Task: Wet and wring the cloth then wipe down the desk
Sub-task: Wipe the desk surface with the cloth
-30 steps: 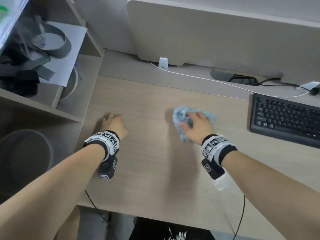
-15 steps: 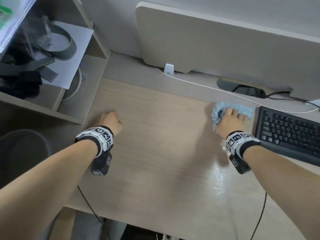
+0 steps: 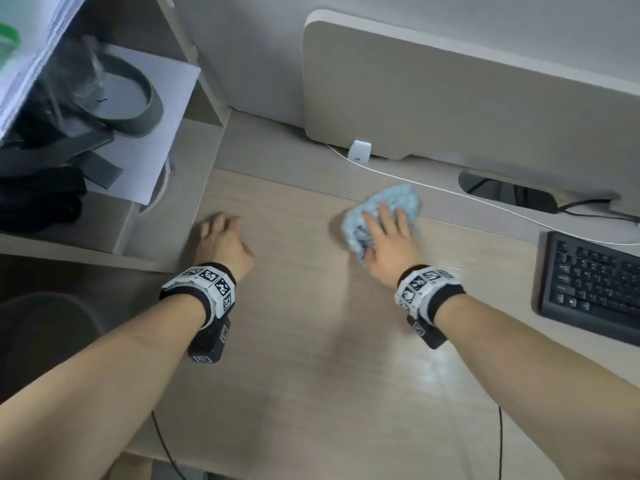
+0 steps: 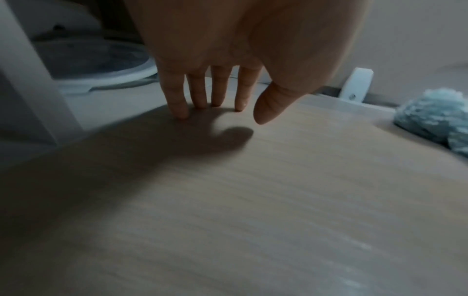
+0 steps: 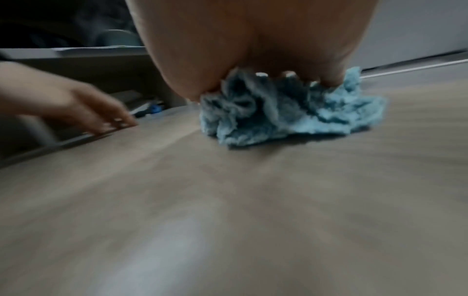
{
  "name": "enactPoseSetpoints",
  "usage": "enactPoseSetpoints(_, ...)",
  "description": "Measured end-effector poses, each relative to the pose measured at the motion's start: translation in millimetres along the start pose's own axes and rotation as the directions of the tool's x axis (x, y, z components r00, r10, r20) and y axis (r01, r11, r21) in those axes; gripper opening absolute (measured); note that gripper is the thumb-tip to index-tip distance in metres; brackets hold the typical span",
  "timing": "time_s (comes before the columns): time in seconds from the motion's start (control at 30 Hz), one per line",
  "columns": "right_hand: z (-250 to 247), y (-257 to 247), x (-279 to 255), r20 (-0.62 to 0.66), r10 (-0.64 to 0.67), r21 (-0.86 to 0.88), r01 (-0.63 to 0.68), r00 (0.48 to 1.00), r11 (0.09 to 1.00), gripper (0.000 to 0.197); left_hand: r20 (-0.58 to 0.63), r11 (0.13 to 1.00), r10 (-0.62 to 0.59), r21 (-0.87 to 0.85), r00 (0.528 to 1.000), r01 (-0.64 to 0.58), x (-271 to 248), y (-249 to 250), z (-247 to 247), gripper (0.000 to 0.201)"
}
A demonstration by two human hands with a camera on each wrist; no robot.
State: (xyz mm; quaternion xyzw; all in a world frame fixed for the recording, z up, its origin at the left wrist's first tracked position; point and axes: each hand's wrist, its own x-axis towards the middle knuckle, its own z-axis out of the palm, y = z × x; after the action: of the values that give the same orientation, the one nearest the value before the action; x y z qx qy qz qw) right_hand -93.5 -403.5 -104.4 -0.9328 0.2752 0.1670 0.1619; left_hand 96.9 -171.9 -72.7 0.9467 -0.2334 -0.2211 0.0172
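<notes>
A crumpled light-blue cloth [image 3: 403,199] [image 5: 291,120] lies on the wood-grain desk [image 3: 304,368], toward its far middle. My right hand [image 3: 388,237] [image 5: 253,50] lies on top of it, fingers curled into the folds and thumb tucked at its left side, pressing it to the surface. My left hand [image 3: 221,240] [image 4: 215,80] is at the desk's left edge with straight fingers, their tips resting on the wood and holding nothing. The left wrist view shows the cloth [image 4: 430,118] at far right.
A black keyboard [image 3: 595,285] sits at the right. A white cable [image 3: 485,202] runs along the back under a beige panel [image 3: 450,105]. A shelf unit [image 3: 145,216] with straps and papers stands at left. A wet sheen [image 3: 436,365] shows by my right forearm.
My right hand swept the cloth from the desk's middle to the right beside the keyboard, then back left and farther away. The left hand stayed at the left edge.
</notes>
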Motion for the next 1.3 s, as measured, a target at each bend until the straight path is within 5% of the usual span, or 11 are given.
enactPoseSetpoints(0.17,-19,-18,46,-0.013,0.147,-0.016,-0.147,0.989,0.989,0.085,-0.032,0.997,0.009,-0.079,0.999,-0.012,5,-12,3,0.050)
enactPoseSetpoints(0.3,-15,-102,72,0.025,-0.151,-0.067,0.152,0.988,0.986,0.093,-0.054,0.993,0.025,-0.115,0.998,-0.031,0,-16,8,0.055)
enactPoseSetpoints(0.4,7,-140,59,0.097,-0.425,-0.110,0.434,0.900,0.894,0.090,-0.039,0.969,0.008,-0.247,0.999,-0.018,-2,-14,8,0.061)
enactPoseSetpoints(0.47,9,-134,54,0.136,-0.493,-0.088,0.507,0.859,0.858,0.088,-0.029,0.941,-0.047,-0.337,0.998,0.035,-3,-16,5,0.062)
enactPoseSetpoints(0.6,-17,-131,97,0.133,-0.448,-0.102,0.462,0.884,0.881,0.083,-0.029,0.941,-0.131,-0.320,0.991,0.115,-9,-29,2,0.062)
enactPoseSetpoints(0.73,-35,-193,169,0.092,-0.353,-0.117,0.362,0.931,0.925,0.086,0.011,0.906,-0.229,-0.363,0.973,0.217,-11,-42,-1,0.059)
enactPoseSetpoints(0.87,-8,-228,136,0.147,-0.566,-0.207,0.585,0.811,0.785,0.088,0.015,0.884,-0.297,-0.375,0.955,0.281,-16,-53,-3,0.050)
enactPoseSetpoints(1.0,14,-178,84,0.189,-0.697,-0.157,0.723,0.691,0.673,0.085,0.075,0.914,-0.246,-0.313,0.966,0.257,-17,-55,-2,0.053)
enactPoseSetpoints(1.07,2,-152,96,0.187,-0.654,-0.153,0.679,0.733,0.718,0.082,0.104,0.934,-0.239,-0.248,0.965,0.258,-15,-54,-3,0.051)
enactPoseSetpoints(1.2,-28,-146,135,0.081,-0.367,-0.088,0.374,0.927,0.923,0.079,0.071,0.949,-0.232,-0.202,0.970,0.241,-12,-57,-10,0.039)
enactPoseSetpoints(1.3,-14,-178,104,0.096,-0.353,-0.165,0.365,0.931,0.916,0.083,0.051,0.958,-0.215,-0.185,0.975,0.220,-14,-55,-11,0.033)
